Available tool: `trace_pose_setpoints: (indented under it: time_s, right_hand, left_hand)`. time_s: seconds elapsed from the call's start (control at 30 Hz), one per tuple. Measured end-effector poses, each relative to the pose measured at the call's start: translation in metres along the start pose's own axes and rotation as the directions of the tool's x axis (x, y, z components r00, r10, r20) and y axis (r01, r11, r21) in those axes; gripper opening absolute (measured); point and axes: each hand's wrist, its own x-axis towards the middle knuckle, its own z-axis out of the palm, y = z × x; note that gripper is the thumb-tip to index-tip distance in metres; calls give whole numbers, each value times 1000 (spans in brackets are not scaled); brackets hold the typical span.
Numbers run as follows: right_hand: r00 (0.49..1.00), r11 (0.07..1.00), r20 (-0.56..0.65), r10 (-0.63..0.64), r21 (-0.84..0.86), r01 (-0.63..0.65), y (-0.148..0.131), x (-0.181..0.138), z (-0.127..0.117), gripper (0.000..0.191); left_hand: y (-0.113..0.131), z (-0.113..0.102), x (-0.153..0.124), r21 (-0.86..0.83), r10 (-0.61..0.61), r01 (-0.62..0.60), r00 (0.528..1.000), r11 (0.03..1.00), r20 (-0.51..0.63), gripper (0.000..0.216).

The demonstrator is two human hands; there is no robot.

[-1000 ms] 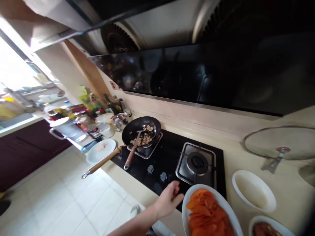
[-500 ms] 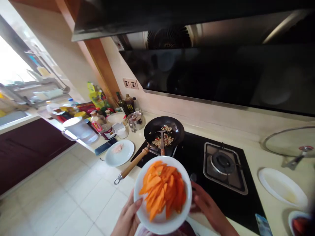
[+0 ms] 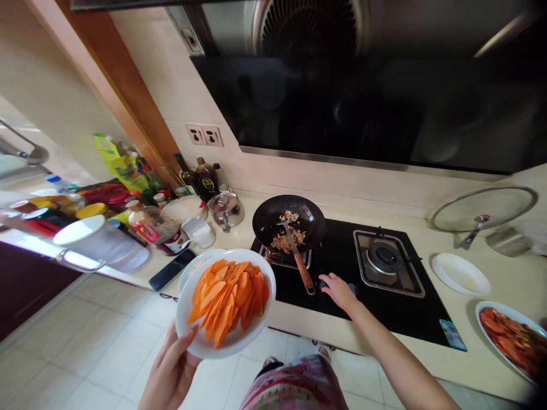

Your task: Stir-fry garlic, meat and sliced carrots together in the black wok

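Observation:
My left hand grips the near-left rim of a white plate, thumb on top. Orange carrot slices are heaped on it, and the plate hangs in front of the counter, tilted a little. At the stove's front, the fingers of my right hand are closed on a black stove knob. Behind it a black wok stands on the left burner with chopped bits of food inside. A spatula with a wooden handle leans over the wok's near rim. The plate hides the wok's handle.
A phone, a white measuring cup, a steel pot and several bottles crowd the left counter. To the right are the bare burner, a glass lid, a white dish and a plate of reddish food.
My right hand has let go of the plate and moved onto the stove knob. The plate, in my left hand alone, has shifted left. The view has turned, and the spatula's handle now points lower right.

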Motion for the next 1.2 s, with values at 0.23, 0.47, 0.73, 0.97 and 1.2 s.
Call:
trace_pose_setpoints:
  time_s: [0.23,0.47,0.73,0.97,1.2]
  right_hand:
    - [991,995,-89,97,27,-95,-5,-2,-4,26]
    - [970,938,-233,71,346,15,-76,-3,-27,33]
    - [941,750,-328,87,644,155,-86,-7,-45,45]
    - [923,787,-367,113,600,143,-46,-34,-64,41]
    - [917,830,-396,57,528,177,-37,-36,-58,40]
  left_hand:
    - [4,34,23,-21,11,-7,980,1000,198,54]
    - [21,74,66,97,98,-133,947,986,307,42]
    - [50,148,116,347,39,-162,941,924,336,26]
    - [60,216,146,664,-22,-177,960,726,280,24]
    - [79,243,153,837,96,-295,954,461,283,32]
